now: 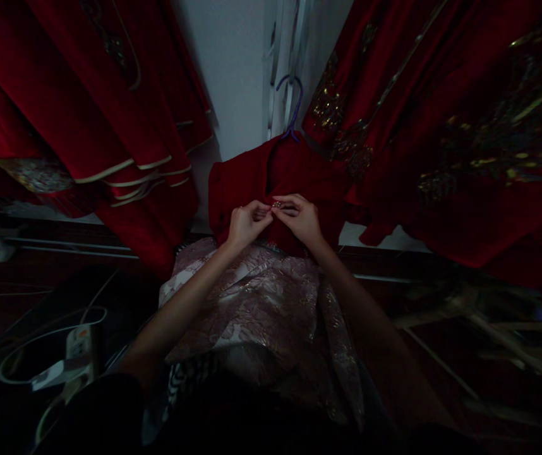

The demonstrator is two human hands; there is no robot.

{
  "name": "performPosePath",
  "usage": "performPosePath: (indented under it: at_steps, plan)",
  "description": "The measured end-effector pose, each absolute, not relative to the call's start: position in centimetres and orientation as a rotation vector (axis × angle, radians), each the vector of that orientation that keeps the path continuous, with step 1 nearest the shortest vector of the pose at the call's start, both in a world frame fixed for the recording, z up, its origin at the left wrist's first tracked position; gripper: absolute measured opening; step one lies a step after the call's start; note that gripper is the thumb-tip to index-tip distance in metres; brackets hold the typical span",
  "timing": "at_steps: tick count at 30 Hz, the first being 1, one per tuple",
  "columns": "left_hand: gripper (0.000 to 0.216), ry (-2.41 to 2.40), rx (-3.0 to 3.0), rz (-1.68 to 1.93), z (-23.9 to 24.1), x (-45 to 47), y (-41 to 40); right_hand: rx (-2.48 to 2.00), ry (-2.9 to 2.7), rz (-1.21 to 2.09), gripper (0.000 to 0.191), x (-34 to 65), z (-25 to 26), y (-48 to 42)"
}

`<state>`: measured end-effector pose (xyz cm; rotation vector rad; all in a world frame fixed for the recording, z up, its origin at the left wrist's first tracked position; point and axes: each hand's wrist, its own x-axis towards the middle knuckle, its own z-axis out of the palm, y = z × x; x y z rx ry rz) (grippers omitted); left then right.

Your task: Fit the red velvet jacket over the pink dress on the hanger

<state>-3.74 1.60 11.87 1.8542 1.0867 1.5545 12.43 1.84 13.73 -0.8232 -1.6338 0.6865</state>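
Observation:
A dark red garment (299, 174) hangs in front of me on a purple hanger (294, 104). My left hand (245, 224) and my right hand (302, 218) meet at its front, fingers pinched together on a small shiny fastening (275, 205) of the garment. Below the hands a pale pink patterned fabric with gold thread (261, 303) drapes down toward me. The scene is dim, so the fastening's exact form is hard to make out.
More red garments with cream trim (124, 145) hang at the left, and red ones with gold embroidery (465, 126) at the right. A white wall (233, 76) shows between them. A white power strip with cables (76, 354) lies at the lower left.

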Motion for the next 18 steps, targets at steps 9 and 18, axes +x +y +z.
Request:
performPosePath:
  at_steps: [9,18]
  plan:
    - [0.013,1.052,1.981,1.515,12.6,-2.7,0.9,-0.871,-1.677,0.5,0.031,12.1,12.8,2.8]
    - [0.018,0.818,1.467,1.626,9.1,0.3,2.2,-0.935,-1.909,0.301,0.088,13.3,7.6,-1.2]
